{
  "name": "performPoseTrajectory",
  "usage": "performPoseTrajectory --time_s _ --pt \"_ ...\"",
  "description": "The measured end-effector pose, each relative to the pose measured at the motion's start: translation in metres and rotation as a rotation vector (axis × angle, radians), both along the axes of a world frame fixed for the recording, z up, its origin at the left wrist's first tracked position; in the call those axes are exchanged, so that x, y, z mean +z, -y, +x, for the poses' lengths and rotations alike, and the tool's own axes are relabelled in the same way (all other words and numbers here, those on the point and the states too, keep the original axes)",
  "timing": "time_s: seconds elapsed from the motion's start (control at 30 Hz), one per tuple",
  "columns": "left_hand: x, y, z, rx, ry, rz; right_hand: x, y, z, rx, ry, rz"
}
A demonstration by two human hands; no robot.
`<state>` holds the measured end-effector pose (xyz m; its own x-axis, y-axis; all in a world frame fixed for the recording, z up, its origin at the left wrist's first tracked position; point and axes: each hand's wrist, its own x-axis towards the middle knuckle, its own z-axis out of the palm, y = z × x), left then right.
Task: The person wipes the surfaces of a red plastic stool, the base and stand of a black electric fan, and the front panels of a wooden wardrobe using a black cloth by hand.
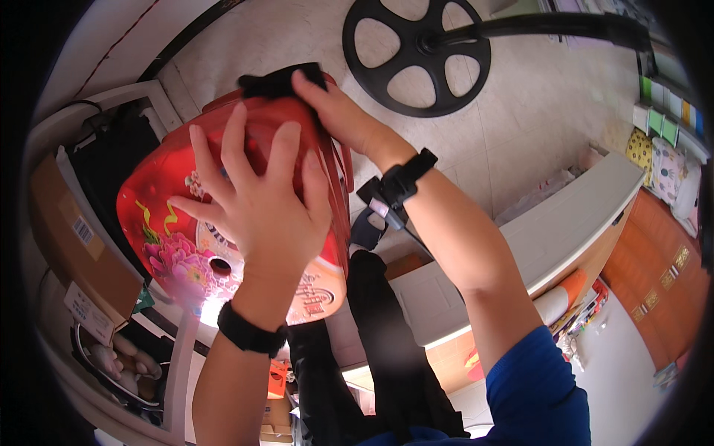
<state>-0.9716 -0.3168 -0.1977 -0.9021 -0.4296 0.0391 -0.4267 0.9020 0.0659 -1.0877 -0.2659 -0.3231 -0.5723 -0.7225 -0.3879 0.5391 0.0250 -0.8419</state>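
Note:
A red printed box [162,167] with rounded corners, peony flowers and writing stands tilted before me. A small dark round hole [220,265] shows in its face. My left hand [262,200] lies against this face with its fingers spread. At the box's far edge my right hand [340,114] has its thumb on a piece of black cloth [279,81]; the other fingers are hidden behind the edge. Red straps or folds [341,167] run down the box's right side. Both wrists wear black bands.
A black spoked round base [415,56] with a pole lies on the tiled floor beyond the box. To the left, a cardboard box [78,223] sits in a pale frame [178,384]. A white-topped cabinet [569,217] stands right, near an orange cabinet [658,267].

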Motion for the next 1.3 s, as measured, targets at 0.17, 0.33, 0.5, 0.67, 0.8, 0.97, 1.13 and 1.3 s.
performPoseTrajectory --time_s 0.17,0.33,0.5,0.67,0.8,0.97,1.13,1.3 --pt "0.004 0.005 0.002 0.001 -0.008 -0.013 -0.064 0.009 0.001 0.007 0.210 0.112" --pt "0.004 0.000 -0.007 -0.012 -0.022 0.007 -0.149 -0.005 0.009 -0.249 0.184 0.381" --pt "0.003 0.006 0.002 -0.015 -0.055 0.000 -0.147 -0.029 0.069 -0.321 0.052 0.214" --pt "0.003 0.001 -0.003 -0.007 -0.086 -0.002 -0.146 -0.101 0.162 -0.109 -0.176 0.523" --pt "0.005 0.000 -0.002 0.026 -0.068 -0.024 -0.122 -0.160 0.174 0.417 0.141 0.862" --pt "0.002 0.000 -0.002 0.048 -0.144 -0.015 -0.079 -0.203 0.189 0.239 0.180 1.111" --pt "0.015 0.005 0.005 0.038 -0.137 0.091 0.010 -0.165 0.205 -0.365 0.752 0.502" --pt "0.029 0.037 0.049 0.183 -0.416 0.229 0.070 -0.104 0.229 -0.503 0.970 0.055"
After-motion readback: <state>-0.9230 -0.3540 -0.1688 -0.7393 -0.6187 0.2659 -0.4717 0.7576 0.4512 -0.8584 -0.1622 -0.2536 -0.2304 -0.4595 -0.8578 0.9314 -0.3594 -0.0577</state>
